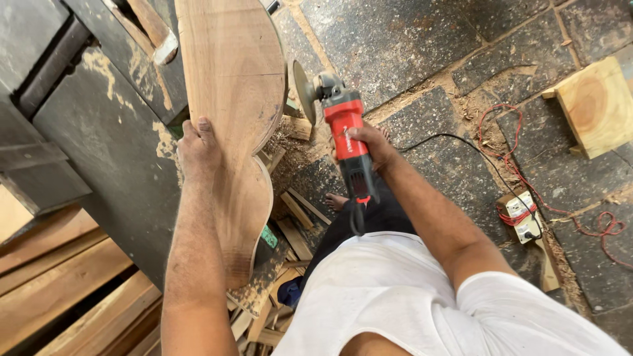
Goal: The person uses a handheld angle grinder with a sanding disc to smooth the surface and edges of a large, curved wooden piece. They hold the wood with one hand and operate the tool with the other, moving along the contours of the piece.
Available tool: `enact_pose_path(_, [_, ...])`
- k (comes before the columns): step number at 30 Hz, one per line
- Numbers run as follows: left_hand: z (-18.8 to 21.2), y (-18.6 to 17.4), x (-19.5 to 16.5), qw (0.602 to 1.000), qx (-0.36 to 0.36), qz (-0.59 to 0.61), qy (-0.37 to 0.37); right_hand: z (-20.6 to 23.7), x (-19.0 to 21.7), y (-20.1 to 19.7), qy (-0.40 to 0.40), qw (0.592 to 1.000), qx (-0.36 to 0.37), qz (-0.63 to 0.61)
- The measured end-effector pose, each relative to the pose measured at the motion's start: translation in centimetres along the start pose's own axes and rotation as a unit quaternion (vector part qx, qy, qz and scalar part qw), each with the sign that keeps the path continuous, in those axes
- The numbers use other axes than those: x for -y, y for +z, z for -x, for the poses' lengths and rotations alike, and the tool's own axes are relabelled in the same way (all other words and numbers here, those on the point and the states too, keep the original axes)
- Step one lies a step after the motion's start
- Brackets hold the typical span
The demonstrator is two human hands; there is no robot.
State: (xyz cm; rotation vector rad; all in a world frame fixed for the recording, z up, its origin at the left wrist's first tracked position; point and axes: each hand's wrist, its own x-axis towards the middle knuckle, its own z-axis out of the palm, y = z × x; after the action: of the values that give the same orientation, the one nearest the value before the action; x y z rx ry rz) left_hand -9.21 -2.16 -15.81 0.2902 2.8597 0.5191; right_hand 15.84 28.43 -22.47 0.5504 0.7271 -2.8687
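While left hand (198, 148) steadies curved board (234, 99), right hand (369, 146) grips grinder (346, 132)

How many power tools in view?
1: a red angle grinder in the right hand, its disc beside the curved wooden board under the left hand. Others may be hidden.

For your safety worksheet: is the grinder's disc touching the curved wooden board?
Apart. A gap shows between the grinder's disc and the curved wooden board; right hand holds the grinder, left hand steadies the board.

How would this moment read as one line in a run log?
left hand: flat on curved wooden board | right hand: grips red angle grinder | disc: beside board edge | floor: offcuts, socket box
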Motion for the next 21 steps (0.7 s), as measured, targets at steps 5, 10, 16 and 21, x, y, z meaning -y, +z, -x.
enact_pose_path(5, [0.5, -0.3, -0.6, 1.000, -0.003, -0.003, -0.001, -2.2, 8.4, -1.2, 0.057, 0.993, -0.085, 0.054])
enact_pose_path(10, [0.9, -0.7, -0.5, 1.000, -0.002, -0.008, -0.013, -9.1, 15.7, -0.9, 0.113, 0.988, 0.022, 0.100])
enact_pose_path(16, [1.2, -0.8, 0.0, 0.999, 0.006, -0.028, -0.022, -14.9, 18.0, -1.3, 0.166, 0.969, 0.120, 0.140])
enact_pose_path(21, [1.5, -0.6, 0.8, 1.000, -0.015, -0.016, -0.005, -16.8, 17.7, -2.0, 0.186, 0.961, 0.140, 0.149])
